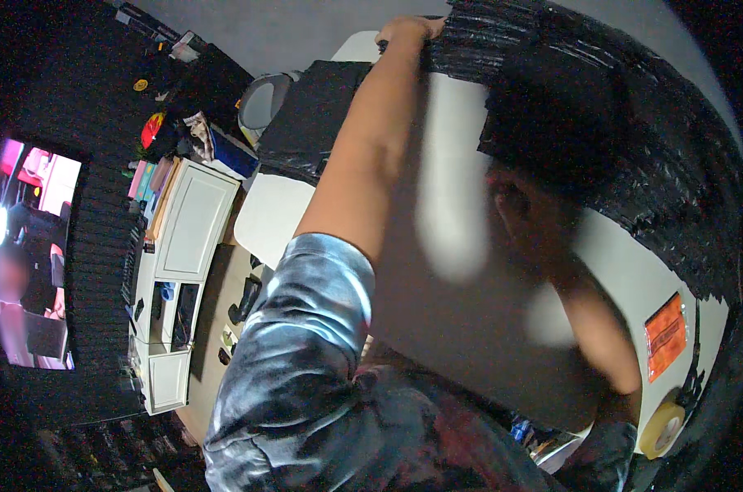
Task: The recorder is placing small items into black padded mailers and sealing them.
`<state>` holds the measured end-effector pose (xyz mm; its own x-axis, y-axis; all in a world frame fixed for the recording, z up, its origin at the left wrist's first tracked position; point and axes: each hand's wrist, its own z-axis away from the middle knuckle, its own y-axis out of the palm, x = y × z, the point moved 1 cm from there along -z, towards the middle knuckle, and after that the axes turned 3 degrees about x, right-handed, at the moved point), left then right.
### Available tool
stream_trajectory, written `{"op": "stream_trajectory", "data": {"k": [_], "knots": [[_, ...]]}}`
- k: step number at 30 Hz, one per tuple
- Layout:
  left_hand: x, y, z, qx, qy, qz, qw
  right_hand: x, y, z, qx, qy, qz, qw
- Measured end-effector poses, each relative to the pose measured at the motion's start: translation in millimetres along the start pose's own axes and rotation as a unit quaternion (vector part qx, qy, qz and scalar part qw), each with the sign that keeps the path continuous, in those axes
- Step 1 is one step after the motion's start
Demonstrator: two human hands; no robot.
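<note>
My left arm stretches far forward across the white table. At its end my left hand [411, 31] is closed at the left end of shiny, crinkled black plastic [461, 51], and a bit of black shows under its curled fingers. The plastic runs in a wide band along the far and right side of the table, with a ragged edge. My right hand [523, 209] lies in deep shadow by a dark, flat part of the plastic. Its fingers are too dark to make out, so whether it grips anything stays hidden.
An orange packet [667, 336] in a clear sleeve and a roll of yellowish tape [662, 430] lie on the table [626, 246] at right. Left stand a chair with a black cover [318, 115], a white cabinet [192, 221] with things on top, and a lit screen [35, 254].
</note>
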<state>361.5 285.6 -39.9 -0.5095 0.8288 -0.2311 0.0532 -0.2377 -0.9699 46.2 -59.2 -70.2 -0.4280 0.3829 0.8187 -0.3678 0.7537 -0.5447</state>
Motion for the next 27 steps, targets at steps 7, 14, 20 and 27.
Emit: {"op": "stream_trajectory", "data": {"k": [7,14,20,27], "knots": [[-4,1,10,-0.043,-0.023,-0.024,0.999,-8,6,-10,-0.005,-0.072,0.035,0.997],[-11,2,30,-0.068,0.021,0.069,0.995,36,-21,2,0.048,-0.007,-0.025,0.999],[67,-85,57,-0.053,0.149,0.034,0.987,17,6,-3,-0.016,0.015,0.005,1.000],[163,-73,299,-0.175,0.164,-0.031,0.970,-17,11,-10,-0.017,-0.004,0.010,1.000]]}}
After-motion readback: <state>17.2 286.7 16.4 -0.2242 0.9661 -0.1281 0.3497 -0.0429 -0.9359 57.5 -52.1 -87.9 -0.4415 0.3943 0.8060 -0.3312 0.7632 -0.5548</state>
